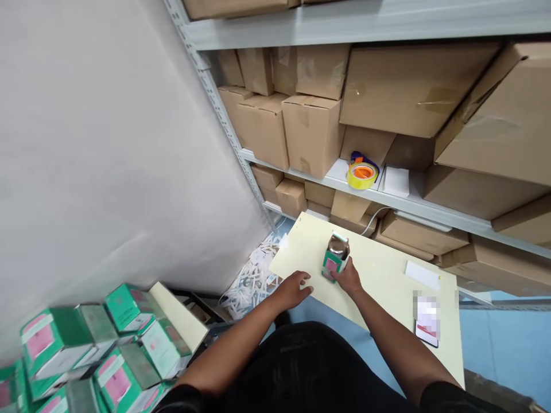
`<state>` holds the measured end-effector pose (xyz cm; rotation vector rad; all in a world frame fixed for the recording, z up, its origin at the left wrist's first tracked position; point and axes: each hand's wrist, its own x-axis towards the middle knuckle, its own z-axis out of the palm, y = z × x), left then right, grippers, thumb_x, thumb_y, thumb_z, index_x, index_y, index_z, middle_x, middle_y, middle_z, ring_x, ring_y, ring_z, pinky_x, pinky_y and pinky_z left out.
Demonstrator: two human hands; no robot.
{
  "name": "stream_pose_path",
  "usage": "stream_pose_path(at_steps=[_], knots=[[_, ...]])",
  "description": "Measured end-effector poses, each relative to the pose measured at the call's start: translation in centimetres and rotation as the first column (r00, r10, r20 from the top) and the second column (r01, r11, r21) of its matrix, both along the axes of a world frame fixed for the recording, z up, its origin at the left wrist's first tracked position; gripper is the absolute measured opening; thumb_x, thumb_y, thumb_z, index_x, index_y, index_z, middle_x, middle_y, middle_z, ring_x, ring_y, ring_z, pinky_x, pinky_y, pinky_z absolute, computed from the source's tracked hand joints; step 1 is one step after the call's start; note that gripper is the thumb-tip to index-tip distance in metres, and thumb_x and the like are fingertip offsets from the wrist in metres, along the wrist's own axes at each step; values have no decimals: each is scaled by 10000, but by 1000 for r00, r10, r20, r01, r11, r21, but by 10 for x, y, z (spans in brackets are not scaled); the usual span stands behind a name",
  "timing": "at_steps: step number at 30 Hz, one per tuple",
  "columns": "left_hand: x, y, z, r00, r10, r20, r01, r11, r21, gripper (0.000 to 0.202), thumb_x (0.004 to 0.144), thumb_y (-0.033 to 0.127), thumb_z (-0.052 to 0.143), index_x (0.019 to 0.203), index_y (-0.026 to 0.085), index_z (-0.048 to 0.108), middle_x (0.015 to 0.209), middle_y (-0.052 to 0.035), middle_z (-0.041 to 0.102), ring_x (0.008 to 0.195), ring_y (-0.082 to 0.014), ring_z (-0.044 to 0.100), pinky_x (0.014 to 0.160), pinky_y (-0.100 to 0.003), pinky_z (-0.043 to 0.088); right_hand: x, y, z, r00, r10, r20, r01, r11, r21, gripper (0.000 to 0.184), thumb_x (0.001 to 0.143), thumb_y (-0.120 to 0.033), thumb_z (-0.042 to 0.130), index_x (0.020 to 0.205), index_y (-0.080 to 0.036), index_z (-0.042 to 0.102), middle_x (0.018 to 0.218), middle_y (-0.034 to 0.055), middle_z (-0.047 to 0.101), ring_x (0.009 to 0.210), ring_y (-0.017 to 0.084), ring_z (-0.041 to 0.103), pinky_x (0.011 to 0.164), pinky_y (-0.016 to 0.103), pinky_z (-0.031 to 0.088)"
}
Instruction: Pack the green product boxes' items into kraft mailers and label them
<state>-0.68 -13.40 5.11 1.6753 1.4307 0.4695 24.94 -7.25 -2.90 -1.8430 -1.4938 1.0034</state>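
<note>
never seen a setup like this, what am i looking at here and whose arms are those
There's no machine: one person works bare-handed, and this single picture comes from a camera on their head, looking forward and down. The right hand holds a green and pink carton, its top open with something shiny showing. The left hand is empty, near the edge of the pale table. Also on the table are a flat white item and what looks like a phone, partly blurred out. Cardboard boxes fill the shelves beyond.
</note>
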Motion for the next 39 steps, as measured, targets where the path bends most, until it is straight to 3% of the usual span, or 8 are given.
stream_pose_path(at_steps=[5,12,18,24,28,31,35,39], knots=[[31,72,-10,995,64,81,-65,998,9,469,834,405,706,1231,217,541,1228,-94,641,1051,-232,666,861,-357,546,0,3,-20,992,2,-127,-4,1000,-13,747,596,-327,798,1295,-243,552,1002,20,734,917,292,702,879,455,535],[57,129,-11,995,-99,4,98,990,106,285,828,256,666,1062,226,506,1154,-51,612,824,-173,650,792,-332,516,-9,-4,-14,996,22,86,-29,996,83,803,607,-248,772,1376,-202,544,1287,118,650,1240,346,575,1078,492,449],[47,140,-23,954,-270,130,254,959,127,407,831,127,581,1211,240,488,1206,-57,605,948,-197,651,871,-355,522,-28,-27,17,985,-171,-29,174,974,144,769,771,-417,722,1465,-221,456,1356,119,572,1263,314,563,1080,504,465],[50,146,-42,876,-348,334,347,936,62,229,820,144,595,1040,204,620,1168,-56,585,1013,-192,645,896,-342,552,-37,-31,52,937,-344,67,318,915,248,511,921,-374,532,1408,-230,468,1391,146,523,1104,258,624,962,448,537],[55,149,-31,910,-368,190,324,919,225,242,825,179,650,1063,208,680,1253,-87,555,1174,-259,582,1032,-442,506,-26,-24,62,927,-366,86,345,919,192,345,914,-305,476,1252,-245,517,1143,76,661,903,234,673,865,407,532],[60,150,-19,862,-502,68,452,823,344,387,835,126,611,1198,242,680,1240,-86,582,1223,-273,536,1087,-469,466,-11,-22,60,915,-403,29,399,912,96,262,941,-318,435,1174,-242,530,860,6,670,721,221,646,765,374,519],[71,148,-15,836,-543,82,515,827,225,650,792,127,630,1422,262,539,1272,-82,564,1125,-240,589,1025,-420,522,8,-23,53,954,-279,111,245,937,251,237,933,-246,413,996,-232,641,1101,96,662,1047,262,628,929,417,499],[78,143,-18,854,-506,121,501,863,68,752,739,210,737,1450,259,498,1280,-83,545,982,-219,633,924,-398,568,16,-25,60,902,-164,400,58,963,264,310,904,-253,527,1154,-209,706,1370,159,556,1280,341,481,1066,513,409]])
